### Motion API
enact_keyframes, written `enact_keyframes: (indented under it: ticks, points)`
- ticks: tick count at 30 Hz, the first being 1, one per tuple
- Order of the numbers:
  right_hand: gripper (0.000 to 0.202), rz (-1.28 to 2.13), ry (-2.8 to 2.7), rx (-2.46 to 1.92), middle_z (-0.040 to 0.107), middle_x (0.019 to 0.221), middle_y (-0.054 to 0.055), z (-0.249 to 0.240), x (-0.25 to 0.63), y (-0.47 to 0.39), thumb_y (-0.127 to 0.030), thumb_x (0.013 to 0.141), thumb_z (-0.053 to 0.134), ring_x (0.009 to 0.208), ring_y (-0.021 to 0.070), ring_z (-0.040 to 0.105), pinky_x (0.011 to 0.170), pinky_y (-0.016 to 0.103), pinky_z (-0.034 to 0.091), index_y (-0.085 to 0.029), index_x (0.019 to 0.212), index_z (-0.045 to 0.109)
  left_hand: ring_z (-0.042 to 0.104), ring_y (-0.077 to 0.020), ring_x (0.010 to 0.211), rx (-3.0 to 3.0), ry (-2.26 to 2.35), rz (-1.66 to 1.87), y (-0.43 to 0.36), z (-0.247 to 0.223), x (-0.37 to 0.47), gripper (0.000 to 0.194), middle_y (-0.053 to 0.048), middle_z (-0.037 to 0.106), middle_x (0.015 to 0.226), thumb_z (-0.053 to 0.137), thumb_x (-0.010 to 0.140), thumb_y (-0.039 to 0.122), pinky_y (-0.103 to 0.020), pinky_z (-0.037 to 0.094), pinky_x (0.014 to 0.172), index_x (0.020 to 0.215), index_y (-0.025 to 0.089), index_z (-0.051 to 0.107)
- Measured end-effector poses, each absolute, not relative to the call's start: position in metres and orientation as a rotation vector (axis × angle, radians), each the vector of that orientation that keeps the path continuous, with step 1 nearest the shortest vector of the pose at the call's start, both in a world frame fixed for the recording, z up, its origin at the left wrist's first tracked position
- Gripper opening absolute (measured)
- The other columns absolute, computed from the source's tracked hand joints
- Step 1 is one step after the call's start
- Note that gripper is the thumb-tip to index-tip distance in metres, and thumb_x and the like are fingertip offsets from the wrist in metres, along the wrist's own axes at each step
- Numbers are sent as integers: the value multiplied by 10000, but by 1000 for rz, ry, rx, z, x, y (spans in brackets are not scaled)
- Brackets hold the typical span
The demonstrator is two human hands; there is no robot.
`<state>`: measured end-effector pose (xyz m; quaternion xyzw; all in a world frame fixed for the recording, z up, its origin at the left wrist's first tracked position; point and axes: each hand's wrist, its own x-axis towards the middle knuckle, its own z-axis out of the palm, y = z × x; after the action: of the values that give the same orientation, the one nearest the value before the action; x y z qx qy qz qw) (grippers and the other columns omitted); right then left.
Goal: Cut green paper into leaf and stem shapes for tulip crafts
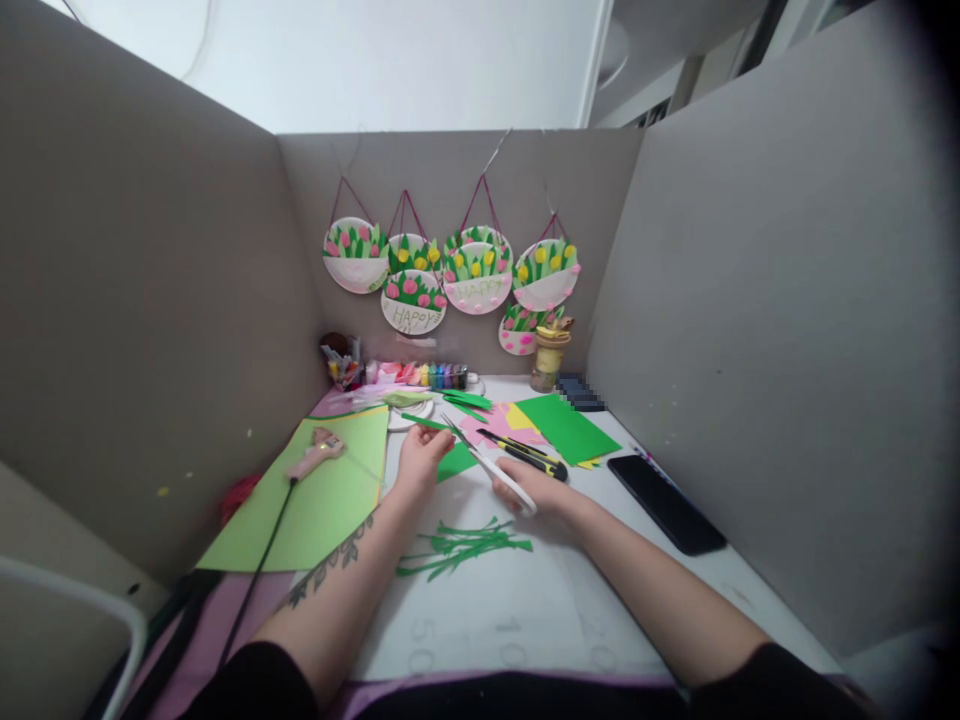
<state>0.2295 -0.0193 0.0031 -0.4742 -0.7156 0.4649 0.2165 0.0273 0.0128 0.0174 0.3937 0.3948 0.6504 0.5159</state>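
The left hand (421, 455) pinches the green paper (456, 460) and the right hand (536, 492) grasps the scissors (491, 467), so the blades may nick the near fingers.

**Grey cubicle, white desk**

Boxed in on 3 sides by grey partition panels (135, 300), rising left, right & ahead of the hands. Paper-plate flower decorations (457, 275) hung by cords on the back panel, well beyond the hands. White desk top (525, 610) underneath. Bright white wall (375, 60) above the partitions; soft, even light. White chair-arm edge (90, 600) low at far left.
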Motion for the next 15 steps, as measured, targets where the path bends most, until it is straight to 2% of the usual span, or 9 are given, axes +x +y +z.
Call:
enact_keyframes:
  ticks: [6, 15]
  points:
    - [174, 1275, -1969, -1340, 526, 607, -50, 7, 229, -21, -348, 809, 585, 511, 92, 462, 464, 208, 326, -193, 812, 504, 585, -117, 632, 960, 965, 1560, 16, 15, 26, 319, 27, 603, 653, 752, 567, 250, -272, 478, 683, 793, 158, 546]
    - [235, 1261, -1968, -1349, 527, 615, -44, 10, 233, -20, -402, 785, 611, 526, 100, 461, 485, 213, 324, -193, 814, 507, 580, -118, 615, 996, 976, 1552, 22, 9, 25, 320, 28, 602, 641, 750, 572, 280, -265, 463, 662, 773, 168, 526]
